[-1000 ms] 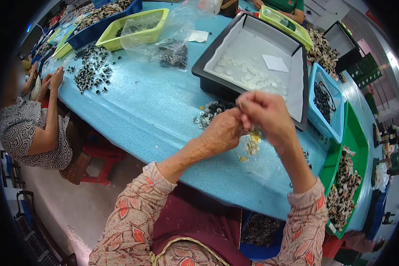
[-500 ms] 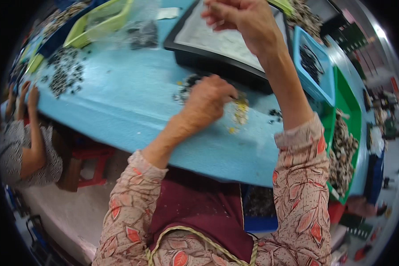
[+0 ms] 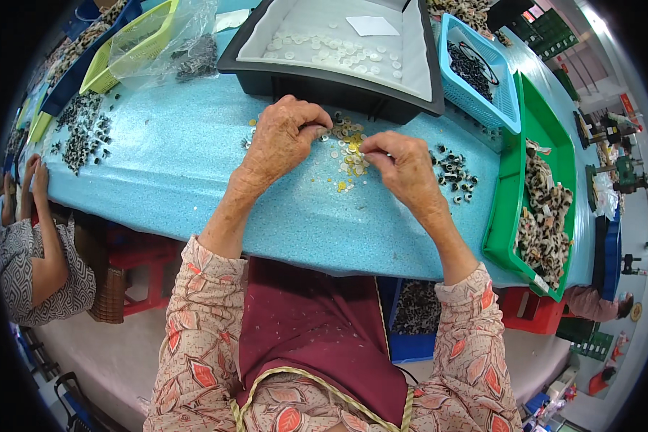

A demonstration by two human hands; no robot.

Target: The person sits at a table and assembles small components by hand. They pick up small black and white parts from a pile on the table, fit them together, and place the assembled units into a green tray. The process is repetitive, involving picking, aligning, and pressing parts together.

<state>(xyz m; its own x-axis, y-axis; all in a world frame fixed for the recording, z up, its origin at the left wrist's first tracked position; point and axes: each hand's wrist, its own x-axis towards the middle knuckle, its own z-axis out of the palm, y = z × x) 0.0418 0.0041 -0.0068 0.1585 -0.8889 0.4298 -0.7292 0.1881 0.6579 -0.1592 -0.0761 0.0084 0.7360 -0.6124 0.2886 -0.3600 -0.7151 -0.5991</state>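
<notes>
On the blue tabletop lies a loose pile of small yellow and whitish round discs. My left hand is at the pile's left side, thumb and forefinger pinched; what lies between them is too small to make out. From the right, my right hand reaches to the pile's edge with its fingertips also pinched, their contents hidden. Small black-and-white pieces are scattered just right of it. Beyond both hands stands a black tray, lined with white, holding many pale round discs and a white paper slip.
To the right are a light-blue basket of dark parts and a green tray of mottled pieces. A yellow-green basket, a clear plastic bag and more black-and-white pieces lie left. Another person's hands rest at the left table edge.
My right hand has come down from above the black tray to the disc pile. My left hand has shifted off the pile to its left side. The whole view has tilted.
</notes>
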